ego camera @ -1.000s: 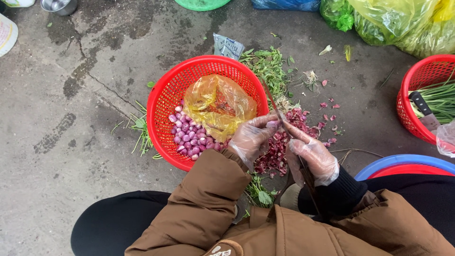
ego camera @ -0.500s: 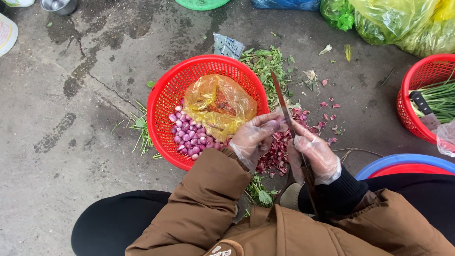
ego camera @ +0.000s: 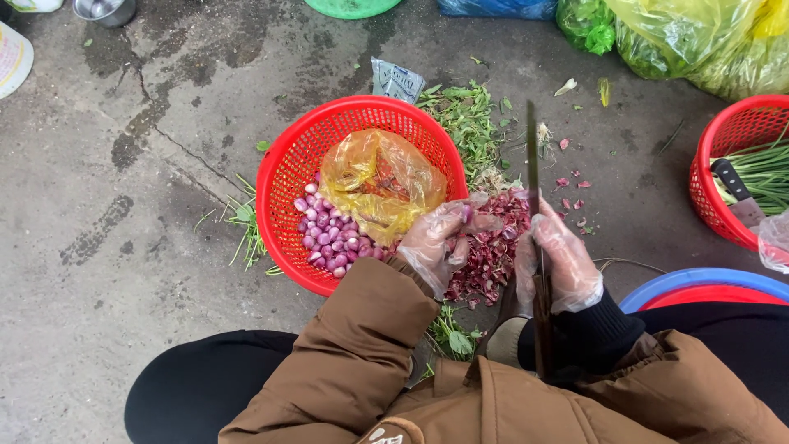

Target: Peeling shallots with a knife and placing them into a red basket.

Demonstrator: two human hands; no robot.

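The left hand (ego camera: 440, 240), in a thin clear glove, is closed around 1 small purple shallot (ego camera: 466, 214) just right of the red basket (ego camera: 283, 177), while the right hand (ego camera: 559, 263), gloved too, grips a long knife (ego camera: 532, 156) whose blade points up and away from the body. The shallot sits at the left fingertips, above the heap of purple peelings (ego camera: 493, 247) lying on the concrete floor (ego camera: 123, 247) against the basket's right rim. Inside the basket, peeled shallots (ego camera: 325, 234) gather at the near side under a crumpled yellow bag (ego camera: 378, 181). To peel well, it seems wise to keep the blade edge turned away from the left fingers, pinch the bulb firmly near its root, and lift only the dry skin so little flesh is lost. The loose gloves could snag on the edge, so short, controlled strokes look safest.
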